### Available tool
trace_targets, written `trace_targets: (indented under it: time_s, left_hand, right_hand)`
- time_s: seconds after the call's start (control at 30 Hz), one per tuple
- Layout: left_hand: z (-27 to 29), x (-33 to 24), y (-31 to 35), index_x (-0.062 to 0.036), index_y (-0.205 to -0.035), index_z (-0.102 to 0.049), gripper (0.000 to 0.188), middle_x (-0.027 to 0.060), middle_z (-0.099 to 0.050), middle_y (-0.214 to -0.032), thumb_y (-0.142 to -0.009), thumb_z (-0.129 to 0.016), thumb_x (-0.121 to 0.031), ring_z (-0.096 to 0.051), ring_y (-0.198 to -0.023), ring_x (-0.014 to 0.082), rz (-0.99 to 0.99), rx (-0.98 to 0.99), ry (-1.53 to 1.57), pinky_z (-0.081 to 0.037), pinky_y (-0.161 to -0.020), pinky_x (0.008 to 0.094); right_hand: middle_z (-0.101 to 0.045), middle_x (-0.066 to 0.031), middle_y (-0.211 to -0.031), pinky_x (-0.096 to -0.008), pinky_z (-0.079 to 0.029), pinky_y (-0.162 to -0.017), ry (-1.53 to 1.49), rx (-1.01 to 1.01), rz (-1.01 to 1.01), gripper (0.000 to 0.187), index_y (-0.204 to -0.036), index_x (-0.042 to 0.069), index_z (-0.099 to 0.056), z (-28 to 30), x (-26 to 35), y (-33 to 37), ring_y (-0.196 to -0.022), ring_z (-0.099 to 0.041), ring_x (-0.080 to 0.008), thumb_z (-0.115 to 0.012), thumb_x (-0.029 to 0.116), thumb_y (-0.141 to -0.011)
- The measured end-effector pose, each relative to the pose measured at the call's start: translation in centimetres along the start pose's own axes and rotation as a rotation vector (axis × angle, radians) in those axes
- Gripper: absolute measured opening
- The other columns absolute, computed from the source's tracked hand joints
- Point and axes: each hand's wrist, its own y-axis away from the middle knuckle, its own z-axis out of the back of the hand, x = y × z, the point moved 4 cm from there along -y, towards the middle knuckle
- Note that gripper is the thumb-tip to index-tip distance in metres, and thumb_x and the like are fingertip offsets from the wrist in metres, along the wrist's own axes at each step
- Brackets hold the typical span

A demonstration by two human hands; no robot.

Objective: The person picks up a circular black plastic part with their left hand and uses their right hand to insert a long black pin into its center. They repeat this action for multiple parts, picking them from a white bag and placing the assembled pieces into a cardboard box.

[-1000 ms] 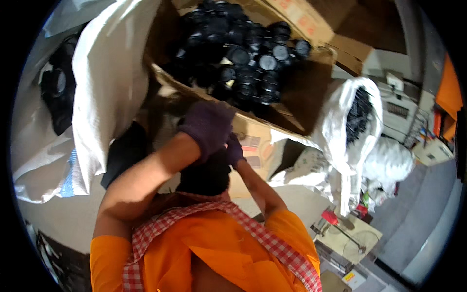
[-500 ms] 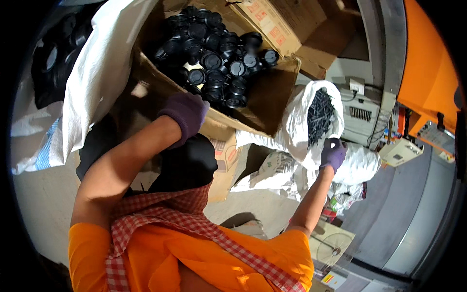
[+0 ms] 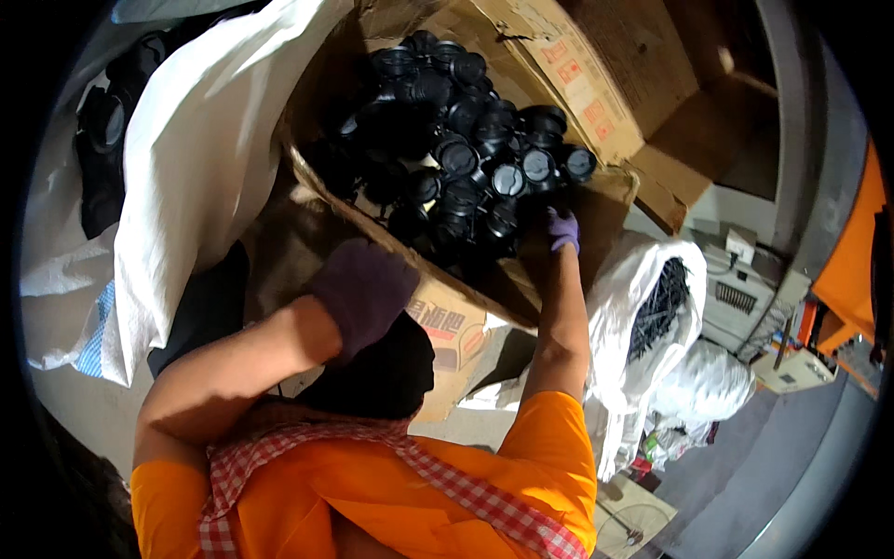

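My right hand (image 3: 563,231), in a purple glove, reaches into an open cardboard box (image 3: 312,177) at the right end of a heap of black round plastic parts (image 3: 458,158). Its fingertips merge with the dark parts there, so their grip is hidden. Beside the near wall of the box is my left hand (image 3: 365,293), also gloved in purple and in shadow. Its fingers look curled; what they hold, if anything, does not show. Several of the round parts have flat, disc-like faces turned upward.
A large white woven sack (image 3: 200,158) with black parts stands at the left. Right of the box, an open white sack (image 3: 605,326) holds thin black plastic pieces (image 3: 663,307). Another cardboard box (image 3: 643,74) lies beyond, and a grey machine with an orange panel (image 3: 843,270) is at far right.
My right hand has moved left from the sack of thin black pieces into the cardboard box. My left hand has shifted slightly down in view. The view itself has shifted, too.
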Motion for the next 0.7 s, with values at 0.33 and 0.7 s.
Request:
trace_targets:
  time_s: [0.33, 0.7]
  left_hand:
    - [1.7, 2.8, 1.2, 0.0021, -0.105, -0.061, 0.036, 0.0183, -0.062, -0.098, -0.075, -0.058, -0.018, -0.061, -0.089, 0.0318, -0.012, 0.068, -0.126, -0.048, -0.081, 0.0438]
    - [0.5, 0.7, -0.6, 0.0019, -0.097, -0.062, 0.033, 0.0193, -0.062, -0.091, -0.072, -0.059, -0.018, -0.062, -0.083, 0.0314, -0.036, -0.009, -0.367, -0.05, -0.071, 0.0418]
  right_hand:
    - [-0.058, -0.0171, -0.12, -0.038, -0.041, -0.097, -0.065, 0.025, -0.105, 0.051, -0.128, 0.006, -0.05, -7.0, -6.6, -7.2, -0.11, -0.055, -0.0322, -0.061, 0.031, -0.086]
    - [-0.052, -0.0178, -0.13, -0.0391, -0.036, -0.103, 0.241, 0.463, 0.388, 0.059, -0.134, 0.008, -0.045, -10.2, 5.2, 0.6, -0.117, -0.05, -0.0342, -0.057, 0.041, -0.087]
